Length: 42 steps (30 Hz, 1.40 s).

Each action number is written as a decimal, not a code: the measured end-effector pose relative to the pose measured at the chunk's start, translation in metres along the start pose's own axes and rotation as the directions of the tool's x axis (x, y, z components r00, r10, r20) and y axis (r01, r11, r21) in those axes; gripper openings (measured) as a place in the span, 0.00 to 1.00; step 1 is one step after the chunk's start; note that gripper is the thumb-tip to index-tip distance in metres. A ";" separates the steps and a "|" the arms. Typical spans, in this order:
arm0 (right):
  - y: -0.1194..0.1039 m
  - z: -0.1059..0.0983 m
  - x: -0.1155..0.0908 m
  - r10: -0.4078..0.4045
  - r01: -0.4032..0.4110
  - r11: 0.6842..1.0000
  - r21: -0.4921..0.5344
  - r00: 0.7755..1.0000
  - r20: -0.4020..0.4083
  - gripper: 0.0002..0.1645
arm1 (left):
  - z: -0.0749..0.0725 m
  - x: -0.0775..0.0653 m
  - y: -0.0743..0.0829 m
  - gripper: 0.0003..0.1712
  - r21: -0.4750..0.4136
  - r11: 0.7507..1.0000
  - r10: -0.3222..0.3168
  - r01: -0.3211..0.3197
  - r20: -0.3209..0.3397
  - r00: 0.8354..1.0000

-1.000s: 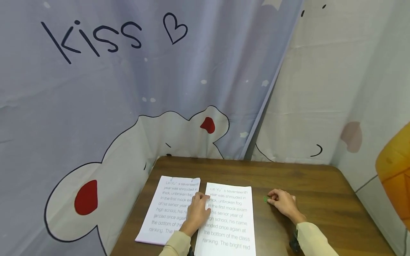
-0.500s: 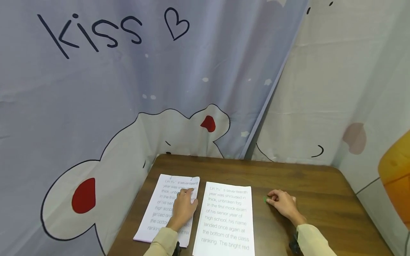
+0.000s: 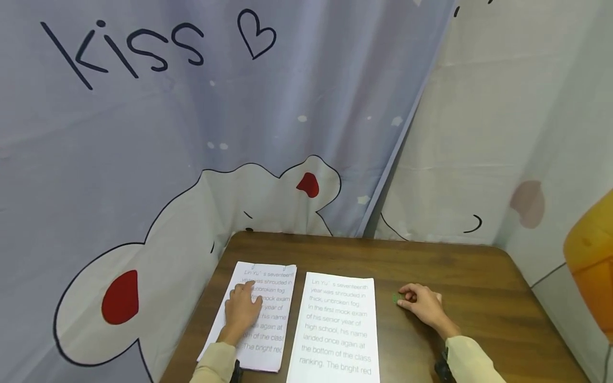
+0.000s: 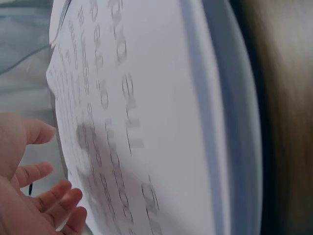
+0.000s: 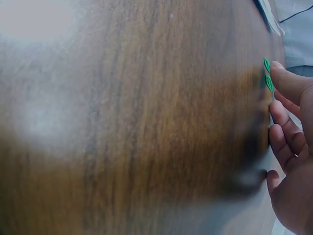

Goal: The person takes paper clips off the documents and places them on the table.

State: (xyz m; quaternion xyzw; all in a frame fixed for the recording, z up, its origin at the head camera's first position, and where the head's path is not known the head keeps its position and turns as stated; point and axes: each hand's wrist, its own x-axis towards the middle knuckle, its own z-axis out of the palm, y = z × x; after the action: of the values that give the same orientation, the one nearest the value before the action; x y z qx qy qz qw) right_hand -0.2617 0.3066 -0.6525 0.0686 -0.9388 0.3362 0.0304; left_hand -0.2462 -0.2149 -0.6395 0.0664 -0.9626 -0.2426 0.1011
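Note:
My left hand (image 3: 241, 310) is over the left stack of printed sheets (image 3: 270, 332), its fingers loosely bent and holding nothing. In the left wrist view, the thumb and fingers (image 4: 41, 171) of that hand are spread apart beside the printed page. Two small wire-like loops show at this stack's top edge. My right hand (image 3: 423, 304) rests on the table at the right, with thumb and forefinger close around small green loops (image 5: 268, 74) that look like paper clips. A gap shows between the fingertips; whether they touch the loops is unclear.
A second set of printed sheets (image 3: 335, 330) lies in the middle of the brown wooden table (image 3: 335, 252), between my hands. A patterned curtain (image 3: 268, 133) hangs behind the table. An orange object or print (image 3: 591, 250) stands at the far right.
My left hand has moved left, from the gap between the two sets of sheets to over the left stack. My right hand has stayed by the green loops.

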 end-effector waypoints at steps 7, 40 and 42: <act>0.000 0.001 0.001 0.005 -0.005 1.000 0.012 1.000 0.013 0.16 | -0.014 0.002 -0.024 0.37 0.064 0.994 -0.087 0.086 0.019 0.996; 0.000 0.002 -0.001 0.015 -0.015 0.999 -0.043 1.000 -0.001 0.14 | -0.017 0.015 -0.045 0.35 -0.057 0.990 -0.128 0.126 -0.043 0.991; 0.000 0.002 0.000 0.013 -0.013 0.999 -0.044 1.000 -0.002 0.14 | -0.017 0.013 -0.045 0.34 -0.079 0.990 -0.117 0.114 -0.038 0.992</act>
State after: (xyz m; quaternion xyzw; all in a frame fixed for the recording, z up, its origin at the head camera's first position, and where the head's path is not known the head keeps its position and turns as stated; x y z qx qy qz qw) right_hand -0.2614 0.3053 -0.6540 0.0615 -0.9463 0.3159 0.0305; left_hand -0.2514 -0.2648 -0.6443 0.1232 -0.9447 -0.2834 0.1097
